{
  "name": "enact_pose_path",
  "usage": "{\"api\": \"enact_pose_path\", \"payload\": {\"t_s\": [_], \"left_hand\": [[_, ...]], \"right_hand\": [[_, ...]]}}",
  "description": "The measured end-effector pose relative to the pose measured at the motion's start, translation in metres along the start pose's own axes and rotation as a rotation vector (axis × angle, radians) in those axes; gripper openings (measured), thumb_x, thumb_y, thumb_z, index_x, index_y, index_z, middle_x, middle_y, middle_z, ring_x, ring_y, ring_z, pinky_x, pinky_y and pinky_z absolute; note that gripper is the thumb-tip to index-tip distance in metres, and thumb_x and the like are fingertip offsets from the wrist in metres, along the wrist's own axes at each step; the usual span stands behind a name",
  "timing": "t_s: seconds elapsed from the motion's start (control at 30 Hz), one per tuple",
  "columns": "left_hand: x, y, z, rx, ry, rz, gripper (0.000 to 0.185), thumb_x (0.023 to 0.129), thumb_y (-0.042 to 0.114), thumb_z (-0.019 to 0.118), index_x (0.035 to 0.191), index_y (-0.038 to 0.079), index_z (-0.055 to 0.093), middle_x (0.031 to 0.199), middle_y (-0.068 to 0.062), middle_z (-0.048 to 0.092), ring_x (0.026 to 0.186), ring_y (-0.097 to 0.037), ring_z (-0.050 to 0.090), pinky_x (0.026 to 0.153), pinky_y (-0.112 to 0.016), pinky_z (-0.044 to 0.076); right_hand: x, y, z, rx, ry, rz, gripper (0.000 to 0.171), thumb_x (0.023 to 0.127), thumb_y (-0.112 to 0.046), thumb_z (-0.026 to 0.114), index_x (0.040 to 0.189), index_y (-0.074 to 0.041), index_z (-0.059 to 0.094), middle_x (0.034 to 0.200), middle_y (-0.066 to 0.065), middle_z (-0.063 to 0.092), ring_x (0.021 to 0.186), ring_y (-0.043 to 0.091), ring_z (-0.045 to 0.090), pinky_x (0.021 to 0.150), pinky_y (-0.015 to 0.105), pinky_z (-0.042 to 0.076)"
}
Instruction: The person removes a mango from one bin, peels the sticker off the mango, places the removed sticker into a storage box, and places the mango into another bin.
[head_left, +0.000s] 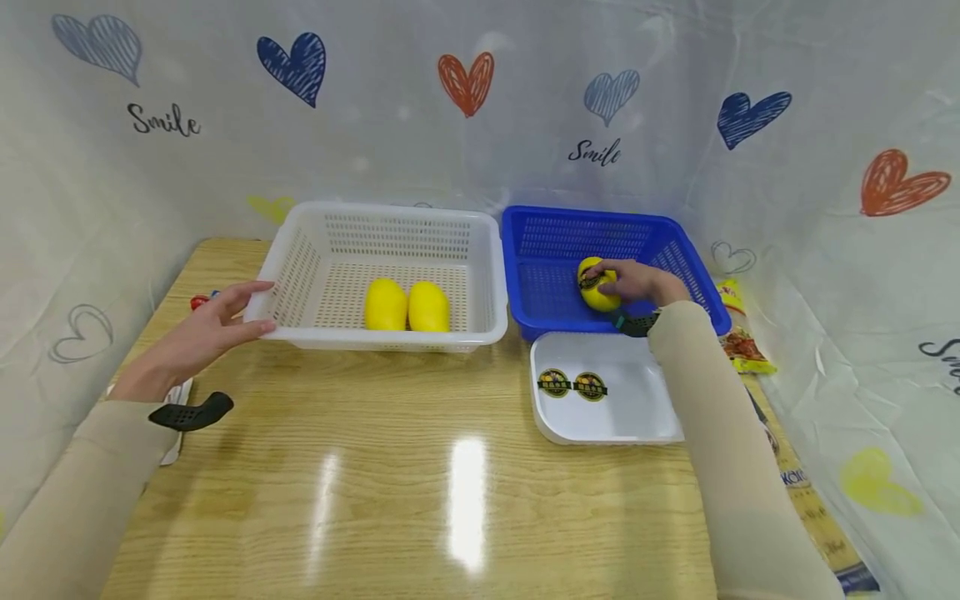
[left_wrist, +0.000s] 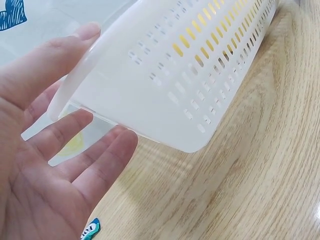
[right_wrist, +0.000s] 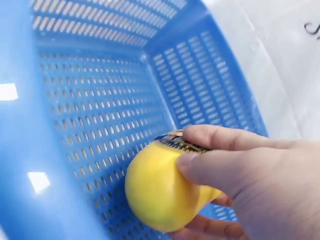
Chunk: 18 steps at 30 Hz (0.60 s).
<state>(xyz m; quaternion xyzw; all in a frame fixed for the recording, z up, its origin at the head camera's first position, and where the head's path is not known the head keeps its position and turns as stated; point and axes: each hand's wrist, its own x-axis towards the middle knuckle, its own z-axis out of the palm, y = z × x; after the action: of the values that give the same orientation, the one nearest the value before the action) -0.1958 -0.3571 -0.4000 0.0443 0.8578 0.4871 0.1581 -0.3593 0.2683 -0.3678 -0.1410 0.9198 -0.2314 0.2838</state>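
Observation:
My right hand [head_left: 637, 282] grips a yellow mango [right_wrist: 160, 187] over the blue basket [head_left: 543, 321], thumb and fingers around its sides. A black label [head_left: 590, 278] shows on that mango, close to my fingertips. At the left end of the white basket [head_left: 382, 339], my left hand [head_left: 202, 333] holds the rim, its thumb over the lip and other fingers against the outer wall in the left wrist view. Two more yellow mangoes [head_left: 386, 305] lie side by side inside the white basket.
A white tray [head_left: 637, 425] with two round black stickers [head_left: 553, 383] stands in front of the blue basket. Snack packets [head_left: 742, 333] lie along the table's right edge. Behind the baskets hangs a heart-printed curtain [head_left: 405, 150]. Small red and blue items sit by my left hand.

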Motion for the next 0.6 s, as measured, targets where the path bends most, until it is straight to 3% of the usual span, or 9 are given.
{"api": "enact_pose_path", "payload": {"t_s": [0.13,0.27,0.47,0.6], "left_hand": [[0.002,0.001,-0.001,0.014,0.002,0.003,0.073,0.1,0.034,0.057,0.158,0.026,0.013,0.159,-0.013,0.018,0.137,-0.036,0.033,0.088,-0.026,0.04],[0.002,0.001,-0.002,0.027,0.011,0.002,0.073,0.1,0.036,0.057,0.158,0.027,0.014,0.158,-0.013,0.019,0.136,-0.035,0.034,0.086,-0.022,0.041],[0.001,0.002,-0.003,0.017,-0.008,0.003,0.073,0.1,0.034,0.056,0.158,0.026,0.012,0.16,-0.014,0.016,0.139,-0.039,0.029,0.088,-0.027,0.04],[-0.001,0.003,-0.003,0.018,-0.021,-0.013,0.073,0.1,0.036,0.056,0.158,0.03,0.011,0.162,-0.012,0.01,0.141,-0.039,0.025,0.094,-0.036,0.038]], "right_hand": [[-0.01,-0.003,0.0,-0.056,0.083,-0.177,0.037,0.102,-0.012,0.049,0.138,-0.006,0.051,0.14,0.025,0.045,0.112,0.035,0.043,0.092,0.049,0.04],[-0.027,-0.019,0.004,-0.032,0.116,-0.308,0.037,0.103,-0.012,0.05,0.139,-0.009,0.051,0.136,0.022,0.044,0.115,0.036,0.038,0.094,0.052,0.037],[-0.064,-0.044,0.02,0.067,0.148,-0.39,0.042,0.102,-0.012,0.053,0.143,-0.017,0.049,0.137,0.015,0.036,0.124,0.033,0.033,0.102,0.056,0.036],[-0.089,-0.06,0.036,0.104,0.172,-0.404,0.041,0.102,-0.017,0.053,0.143,-0.019,0.049,0.133,0.014,0.036,0.118,0.032,0.041,0.094,0.05,0.043]]}}
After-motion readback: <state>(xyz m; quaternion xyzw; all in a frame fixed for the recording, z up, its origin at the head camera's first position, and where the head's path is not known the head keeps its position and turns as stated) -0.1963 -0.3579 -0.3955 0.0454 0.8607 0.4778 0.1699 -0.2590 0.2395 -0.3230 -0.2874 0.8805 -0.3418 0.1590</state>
